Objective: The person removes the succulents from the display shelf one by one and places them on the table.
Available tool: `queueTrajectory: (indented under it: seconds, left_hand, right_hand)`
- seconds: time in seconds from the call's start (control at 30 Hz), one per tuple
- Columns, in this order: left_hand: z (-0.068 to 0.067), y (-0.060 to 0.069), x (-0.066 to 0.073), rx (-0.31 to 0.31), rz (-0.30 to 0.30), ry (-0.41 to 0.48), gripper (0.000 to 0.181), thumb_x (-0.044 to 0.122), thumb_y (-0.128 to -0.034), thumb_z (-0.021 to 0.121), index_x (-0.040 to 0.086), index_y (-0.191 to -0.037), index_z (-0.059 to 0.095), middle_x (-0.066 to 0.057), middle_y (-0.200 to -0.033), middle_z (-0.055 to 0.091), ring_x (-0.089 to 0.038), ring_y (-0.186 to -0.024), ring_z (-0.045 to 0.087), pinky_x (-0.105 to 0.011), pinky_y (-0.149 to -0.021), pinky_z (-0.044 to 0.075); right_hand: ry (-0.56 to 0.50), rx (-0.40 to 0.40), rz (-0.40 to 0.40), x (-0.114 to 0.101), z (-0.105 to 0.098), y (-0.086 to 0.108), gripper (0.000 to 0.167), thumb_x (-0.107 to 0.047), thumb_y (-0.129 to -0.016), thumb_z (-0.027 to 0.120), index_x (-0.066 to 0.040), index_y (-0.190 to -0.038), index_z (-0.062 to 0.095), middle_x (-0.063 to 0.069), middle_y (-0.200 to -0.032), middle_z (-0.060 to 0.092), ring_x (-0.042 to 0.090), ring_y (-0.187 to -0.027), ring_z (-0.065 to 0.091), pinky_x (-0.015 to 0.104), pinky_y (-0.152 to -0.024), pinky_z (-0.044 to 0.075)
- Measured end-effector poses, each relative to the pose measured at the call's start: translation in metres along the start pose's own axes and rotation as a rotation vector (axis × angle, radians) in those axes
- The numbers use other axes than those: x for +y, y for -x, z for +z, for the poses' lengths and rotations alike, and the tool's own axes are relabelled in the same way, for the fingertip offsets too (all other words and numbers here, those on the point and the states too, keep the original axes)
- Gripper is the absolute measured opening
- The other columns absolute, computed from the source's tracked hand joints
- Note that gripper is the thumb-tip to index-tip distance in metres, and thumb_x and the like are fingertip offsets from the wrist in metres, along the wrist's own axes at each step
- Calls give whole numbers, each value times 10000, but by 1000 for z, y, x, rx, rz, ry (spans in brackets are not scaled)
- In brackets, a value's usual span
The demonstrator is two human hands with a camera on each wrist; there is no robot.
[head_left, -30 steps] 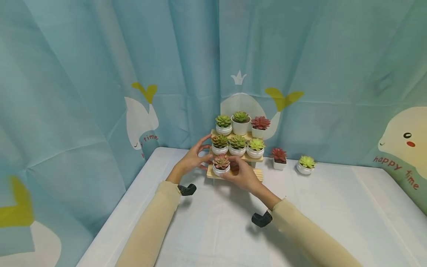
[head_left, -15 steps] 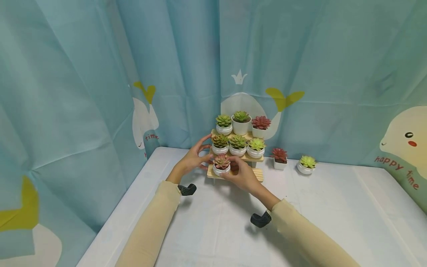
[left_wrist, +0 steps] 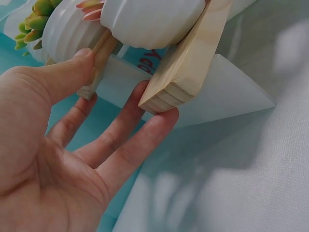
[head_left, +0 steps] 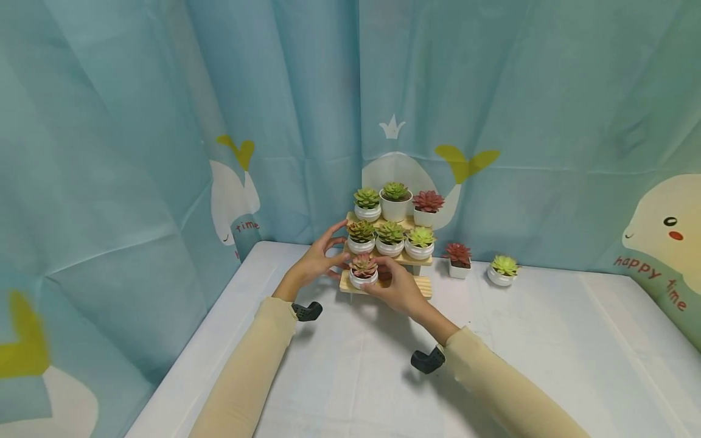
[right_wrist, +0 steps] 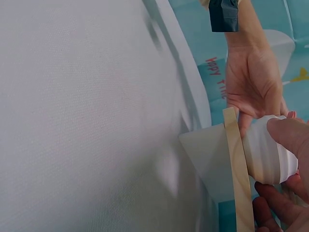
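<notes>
A tiered wooden plant stand (head_left: 423, 286) carries potted succulents on its three shelves. My left hand (head_left: 313, 263) is at its left end; in the left wrist view, the thumb (left_wrist: 72, 72) and a finger pinch the middle shelf's end, while other fingertips touch the lowest shelf (left_wrist: 178, 77). My right hand (head_left: 398, 288) holds a pink succulent (head_left: 364, 267) in a round white pot, upright at the left of the lowest shelf. The right wrist view shows thumb and fingers around this white pot (right_wrist: 264, 150), its base against the board. Parts of both hands' fingers are hidden behind pots and shelves.
Green and red succulents (head_left: 428, 201) fill the top shelf, green ones (head_left: 390, 236) the middle. Right of the stand, a red succulent (head_left: 459, 260) in a square pot and a lime-green one (head_left: 502, 270) stand on the white table (head_left: 537, 353). A blue curtain (head_left: 306, 121) hangs behind.
</notes>
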State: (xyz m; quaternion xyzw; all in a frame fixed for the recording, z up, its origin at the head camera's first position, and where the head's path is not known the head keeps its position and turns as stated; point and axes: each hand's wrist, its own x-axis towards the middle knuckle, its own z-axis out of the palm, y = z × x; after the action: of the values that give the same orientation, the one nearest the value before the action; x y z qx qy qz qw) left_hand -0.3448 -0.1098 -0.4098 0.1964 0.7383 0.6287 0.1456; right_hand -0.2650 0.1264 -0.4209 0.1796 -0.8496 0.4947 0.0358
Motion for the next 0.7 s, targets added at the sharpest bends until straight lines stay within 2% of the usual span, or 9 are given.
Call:
queueTrajectory:
  seconds: [0.47, 0.7]
  left_hand:
    - [-1, -2, -1, -11, 6, 2, 795, 133, -1034, 644, 430, -1630, 210, -166, -1658, 248, -342, -932, 718, -576, -772, 599]
    - [-2, -2, -3, -5, 7, -3, 790, 127, -1028, 651, 442, -1620, 233, -153, -1649, 264, -400, -968, 712, -545, -743, 610]
  right_hand:
    - [16, 19, -22, -2, -2, 0, 568, -199, -880, 840, -34, -1368, 601, 114, -1231, 680, 261, -1039, 674, 448, -908, 557]
    - [13, 16, -18, -5, -6, 1, 578, -219, -870, 847, -48, -1369, 612, 83, -1127, 702, 213, -941, 677, 403, -830, 567]
